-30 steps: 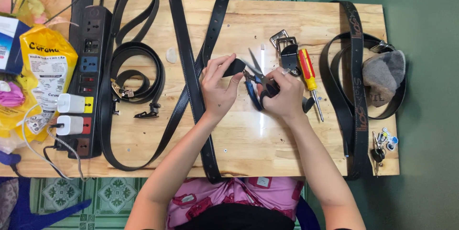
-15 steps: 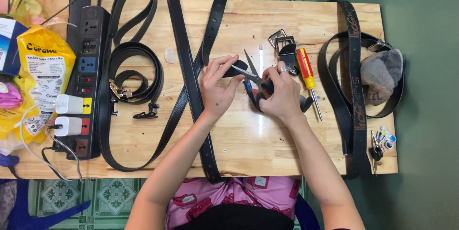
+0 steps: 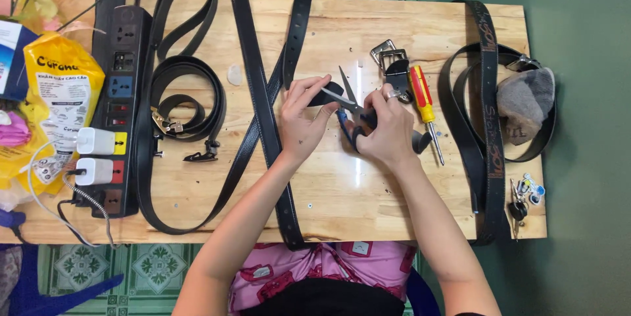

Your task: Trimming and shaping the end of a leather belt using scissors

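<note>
Two hands meet at the middle of the wooden table (image 3: 407, 33): the left hand (image 3: 301, 119) pinches a black leather belt tip (image 3: 327, 93) between thumb and fingertips. Just right, the right hand (image 3: 388, 129) grips blue-handled scissors (image 3: 348, 102), blades parted at the tip, near a red-and-yellow screwdriver (image 3: 424, 102).

black belt tip (image 3: 323, 94), blue-handled scissors (image 3: 348, 109), red-yellow screwdriver (image 3: 422, 102)

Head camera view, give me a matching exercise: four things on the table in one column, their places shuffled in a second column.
1. scissors
2. screwdriver
3. power strip
4. keys

a. table's left edge
b. in the right hand
c. table's bottom right corner
d. just right of the right hand

Pairs: 1-b, 2-d, 3-a, 4-c
</note>
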